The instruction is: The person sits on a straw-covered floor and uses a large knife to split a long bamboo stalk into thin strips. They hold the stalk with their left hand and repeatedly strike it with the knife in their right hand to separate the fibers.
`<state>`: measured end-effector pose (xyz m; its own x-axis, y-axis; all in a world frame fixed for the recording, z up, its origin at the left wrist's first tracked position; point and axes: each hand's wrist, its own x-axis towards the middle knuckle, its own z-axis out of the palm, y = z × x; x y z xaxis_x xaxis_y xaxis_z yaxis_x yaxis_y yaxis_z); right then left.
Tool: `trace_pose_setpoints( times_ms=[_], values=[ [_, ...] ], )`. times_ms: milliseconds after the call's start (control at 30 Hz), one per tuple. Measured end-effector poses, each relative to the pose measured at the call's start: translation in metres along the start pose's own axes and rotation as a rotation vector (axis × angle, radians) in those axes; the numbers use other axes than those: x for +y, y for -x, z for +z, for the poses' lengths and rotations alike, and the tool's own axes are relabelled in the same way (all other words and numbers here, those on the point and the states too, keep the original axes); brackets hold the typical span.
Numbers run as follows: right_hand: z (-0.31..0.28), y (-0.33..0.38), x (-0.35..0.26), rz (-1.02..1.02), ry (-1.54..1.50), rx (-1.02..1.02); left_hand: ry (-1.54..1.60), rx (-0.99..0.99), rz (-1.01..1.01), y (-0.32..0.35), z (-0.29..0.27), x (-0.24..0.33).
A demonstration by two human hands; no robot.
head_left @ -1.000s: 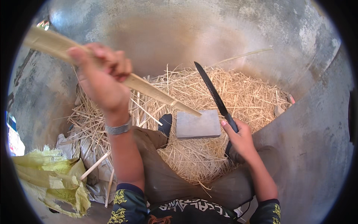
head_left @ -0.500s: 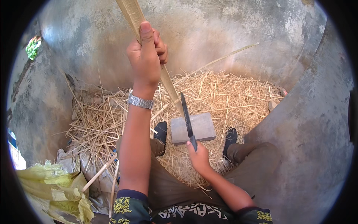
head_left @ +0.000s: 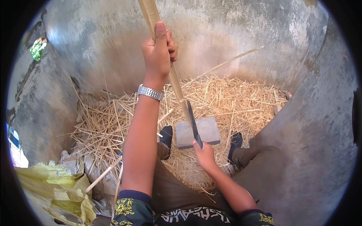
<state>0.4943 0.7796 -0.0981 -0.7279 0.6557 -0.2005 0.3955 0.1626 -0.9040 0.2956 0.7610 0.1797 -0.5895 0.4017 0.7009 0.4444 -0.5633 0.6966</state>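
A long bamboo strip (head_left: 176, 83) slants down from the top of the view, with my left hand (head_left: 160, 52) wrapped round its upper part, thumb laid along it. The strip's lower end comes down over the grey block (head_left: 208, 130) on the floor; whether it touches the block I cannot tell. Low in my right hand (head_left: 205, 155) is the handle of a dark-bladed knife (head_left: 192, 119). Its blade points up and away from me, lying close along the right side of the strip's lower end.
Straw-like bamboo shavings (head_left: 241, 96) cover the floor between curved concrete walls (head_left: 226, 37). My feet in dark socks flank the block. At lower left lie a torn yellow sack (head_left: 56, 188) and a loose stick (head_left: 103, 174). A thin strip (head_left: 226, 62) leans against the far wall.
In the picture, my left hand and the bamboo strip have shifted right and stand more upright. The knife has come slightly lower and closer against the strip.
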Motion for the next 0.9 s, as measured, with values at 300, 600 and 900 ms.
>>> trace_pose_setpoints(
  times_ms=[300,600,900],
  values=[
    [-0.037,0.039,-0.07,-0.22,-0.851,0.33,0.143,-0.257,-0.085,0.001,0.008,0.005],
    [-0.076,0.045,-0.09,-0.035,-0.653,0.035,0.219,-0.211,-0.109,0.0,-0.016,-0.002],
    [0.009,0.023,-0.008,-0.007,-0.309,-0.065,0.162,-0.153,-0.063,0.001,-0.005,0.001]
  ],
)
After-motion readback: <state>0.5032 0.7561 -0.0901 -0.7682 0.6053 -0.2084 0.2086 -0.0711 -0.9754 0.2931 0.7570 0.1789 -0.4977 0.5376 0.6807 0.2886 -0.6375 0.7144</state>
